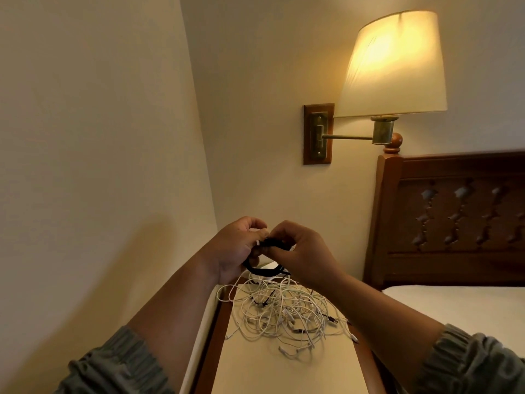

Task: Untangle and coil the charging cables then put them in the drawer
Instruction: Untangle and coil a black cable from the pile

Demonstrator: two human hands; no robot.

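Observation:
A black cable (262,271) wound into a small coil hangs in the air between both hands, above the far end of the nightstand (287,368). My left hand (237,247) grips the coil's left side, its fingers curled round the strands. My right hand (301,251) pinches the coil's top from the right. A white plug end shows between the two thumbs. Below the hands, a tangled heap of white cables (284,314) lies on the pale nightstand top, with a few dark plugs among the loops. No drawer is visible.
The nightstand stands in a corner, with a cream wall close on the left and behind. A lit wall lamp (395,66) on a brass swing arm hangs above right. A dark wooden headboard (451,220) and the white mattress (460,305) border the right side.

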